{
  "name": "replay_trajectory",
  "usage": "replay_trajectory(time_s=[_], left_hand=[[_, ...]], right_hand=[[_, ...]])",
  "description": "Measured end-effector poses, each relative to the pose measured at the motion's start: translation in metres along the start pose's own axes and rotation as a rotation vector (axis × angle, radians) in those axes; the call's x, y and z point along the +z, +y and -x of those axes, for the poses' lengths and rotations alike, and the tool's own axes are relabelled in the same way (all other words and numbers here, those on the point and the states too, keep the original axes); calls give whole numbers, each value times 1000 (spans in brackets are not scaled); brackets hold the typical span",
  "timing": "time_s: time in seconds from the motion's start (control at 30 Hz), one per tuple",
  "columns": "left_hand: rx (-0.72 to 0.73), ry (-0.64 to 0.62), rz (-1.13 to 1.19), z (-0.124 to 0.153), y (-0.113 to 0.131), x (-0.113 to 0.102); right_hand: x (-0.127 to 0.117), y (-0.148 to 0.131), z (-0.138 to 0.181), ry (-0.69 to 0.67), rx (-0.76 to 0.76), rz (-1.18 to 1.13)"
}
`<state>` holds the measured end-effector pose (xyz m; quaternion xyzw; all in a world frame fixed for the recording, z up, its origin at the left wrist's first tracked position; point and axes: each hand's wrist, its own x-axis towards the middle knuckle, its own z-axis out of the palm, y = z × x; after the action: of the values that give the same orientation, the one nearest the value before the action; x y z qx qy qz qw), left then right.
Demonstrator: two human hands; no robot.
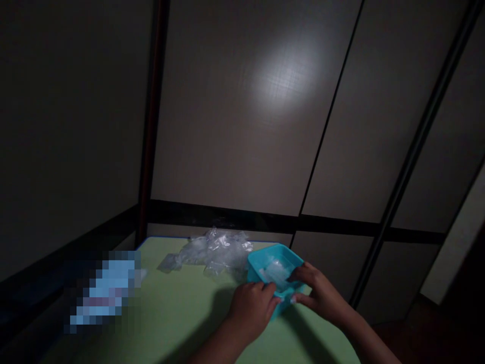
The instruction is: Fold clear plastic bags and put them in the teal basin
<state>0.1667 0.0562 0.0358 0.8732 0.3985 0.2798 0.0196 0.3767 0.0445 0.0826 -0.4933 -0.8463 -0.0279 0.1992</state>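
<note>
A turquoise plastic basket (pixel 276 248) is at the right part of the green table, with crumpled clear plastic (pixel 276 270) inside. At its near left side, my left hand (pixel 252 307) is closed on the rim, thumb extended along the near wall. My right hand (pixel 320 290) straddles the near right corner. Its fingers reach over the rim beside the plastic, and its thumb is outside against the front wall. Whether the right fingertips also touch the plastic is hard to see in the dim light.
Several crumpled clear plastic bags (pixel 222 250) lie left of the basket at the back of the green table (pixel 178 313). A pixelated blue-white patch (pixel 109 288) covers the table's left side. Large cabinet panels (pixel 235 126) stand directly behind.
</note>
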Motion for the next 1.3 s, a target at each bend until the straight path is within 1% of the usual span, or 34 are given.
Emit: replay_trajectory(time_s=[0.07,0.17,0.27,0.37,0.47,0.57,0.67,0.77,0.83,0.87,0.9,0.93,1.0,1.07,1.1,1.13,1.17,1.23,1.3], left_hand=[[-29,-14,-4,-4,0,-1],[-65,-17,-8,-6,-3,-4],[-96,18,-16,-1,-17,-11],[-122,55,-61,14,-44,-21],[-158,7,-113,33,-79,-35],[-260,-18,-160,49,-110,-46],[-358,-14,-192,59,-130,-49],[-408,-5,-202,63,-142,-43],[-422,-28,-203,64,-148,-38],[-427,-32,-204,64,-150,-36],[-432,-34,-205,64,-152,-34],[-436,-33,-205,64,-154,-33],[-441,-26,-202,65,-158,-31],[-445,-21,-200,67,-160,-30],[-444,-23,-199,68,-161,-29],[-441,-26,-199,70,-162,-29],[-438,-31,-199,71,-164,-28],[-440,-44,-202,74,-167,-27],[-458,-52,-210,74,-170,-26]], right_hand=[[4,-2,3,-32,-3,103],[7,0,-1,-46,32,255],[6,7,-10,-72,2,326],[4,22,-20,-76,-24,355],[8,44,-31,-50,-19,386],[18,65,-44,-40,-23,402],[28,81,-58,-8,-13,393],[28,88,-67,9,6,365],[23,80,-70,66,26,361],[21,71,-72,115,39,357],[21,58,-75,177,57,345],[24,41,-78,208,58,311],[40,1,-90,245,46,184],[69,-37,-106,178,22,55],[86,-53,-116,117,45,17],[104,-64,-126,25,103,6],[121,-72,-136,-57,217,21],[149,-76,-155,-161,432,54],[169,-74,-171,-190,552,66]])
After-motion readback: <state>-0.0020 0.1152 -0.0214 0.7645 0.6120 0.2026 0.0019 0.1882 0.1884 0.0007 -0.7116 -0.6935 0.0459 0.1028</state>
